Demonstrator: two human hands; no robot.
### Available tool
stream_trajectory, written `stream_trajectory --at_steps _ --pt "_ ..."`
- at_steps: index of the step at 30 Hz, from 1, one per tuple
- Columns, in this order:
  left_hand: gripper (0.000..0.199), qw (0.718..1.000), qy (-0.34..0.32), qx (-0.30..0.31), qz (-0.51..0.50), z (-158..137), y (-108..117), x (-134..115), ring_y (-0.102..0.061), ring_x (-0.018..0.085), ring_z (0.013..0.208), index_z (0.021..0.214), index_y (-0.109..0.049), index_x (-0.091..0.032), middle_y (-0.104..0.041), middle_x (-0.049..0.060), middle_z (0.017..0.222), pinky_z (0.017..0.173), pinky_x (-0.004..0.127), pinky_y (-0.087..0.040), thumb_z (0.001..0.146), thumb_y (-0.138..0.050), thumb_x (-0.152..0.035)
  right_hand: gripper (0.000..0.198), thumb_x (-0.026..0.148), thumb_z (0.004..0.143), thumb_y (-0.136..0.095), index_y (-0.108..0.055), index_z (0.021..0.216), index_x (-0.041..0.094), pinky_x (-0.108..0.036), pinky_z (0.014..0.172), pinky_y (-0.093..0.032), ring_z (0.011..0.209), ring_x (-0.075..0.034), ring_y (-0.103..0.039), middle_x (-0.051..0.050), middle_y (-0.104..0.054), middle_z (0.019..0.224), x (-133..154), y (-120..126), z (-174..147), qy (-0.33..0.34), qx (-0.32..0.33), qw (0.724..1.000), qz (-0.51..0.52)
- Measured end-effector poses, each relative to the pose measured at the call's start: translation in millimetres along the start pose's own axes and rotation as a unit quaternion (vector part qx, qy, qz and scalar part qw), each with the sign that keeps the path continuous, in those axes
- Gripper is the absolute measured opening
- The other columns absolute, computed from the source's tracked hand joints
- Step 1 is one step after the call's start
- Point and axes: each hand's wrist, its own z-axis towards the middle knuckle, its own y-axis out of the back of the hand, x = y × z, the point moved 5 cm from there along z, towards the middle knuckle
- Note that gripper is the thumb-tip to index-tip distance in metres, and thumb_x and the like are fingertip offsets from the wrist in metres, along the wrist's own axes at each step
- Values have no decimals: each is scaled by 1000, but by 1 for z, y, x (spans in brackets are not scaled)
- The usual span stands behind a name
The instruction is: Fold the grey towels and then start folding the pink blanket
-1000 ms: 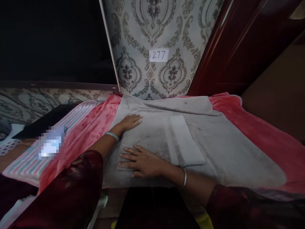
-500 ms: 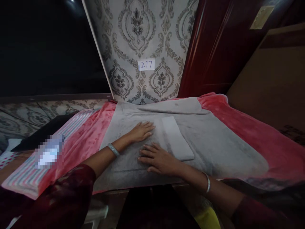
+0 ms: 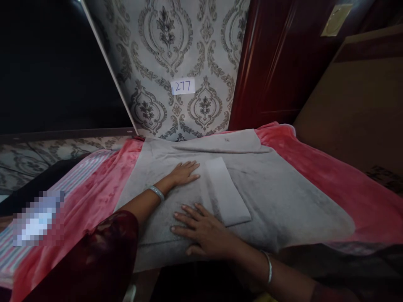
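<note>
A grey plush cloth (image 3: 267,188) lies spread before me, its far edge partly folded over near the wall. On its middle is a smaller folded grey cloth with a smooth whitish band (image 3: 227,191) along its right side. My left hand (image 3: 185,173) rests flat on the grey fabric, left of the band, fingers spread. Nearer to me, my right hand (image 3: 204,233) lies palm down with fingers apart, just left of the band's near end. Neither hand grips anything.
Beneath the grey cloth spreads a pink-red blanket (image 3: 317,176), with a striped border at left. A dark screen (image 3: 56,71) stands at back left. A paper marked 277 (image 3: 183,86) is on the wallpaper. A brown cardboard box (image 3: 355,109) stands at right.
The camera view has shifted, moving the scene slightly left. Both hands stay flat on the cloth; my right hand appears nearer to me and its fingers are spread wider.
</note>
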Motion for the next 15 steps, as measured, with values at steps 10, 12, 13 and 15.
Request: stream_trajectory --at_steps 10,12,13,15 --pt "67 998 29 -54 11 7 2 5 -28 30 154 161 -30 -22 -32 11 167 124 55 -22 102 -29 -55 66 59 101 -48 -33 160 34 -53 127 -5 158 -26 -7 -1 -24 170 3 3 -2 -5 -15 1000 18" --pt "64 994 49 -90 41 1 9 0 -29 29 154 160 -33 -21 -32 13 167 125 54 -20 103 -32 -50 66 60 101 -48 -35 159 33 -53 127 -5 158 -25 -8 -2 -26 169 3 3 -3 -1 -23 1000 13" --pt "61 991 61 -108 56 -2 13 -3 -29 29 154 158 -37 -21 -34 13 166 126 54 -20 103 -33 -47 66 61 100 -48 -37 159 32 -53 127 -6 158 -25 -9 -3 -27 169 4 3 -3 0 -26 1000 11" --pt "57 984 87 -132 79 -10 23 -10 -31 28 153 155 -42 -20 -37 13 164 126 53 -20 102 -36 -41 65 61 100 -48 -42 157 30 -50 127 -11 157 -25 -15 -5 -31 167 1 8 -2 -15 -38 999 4"
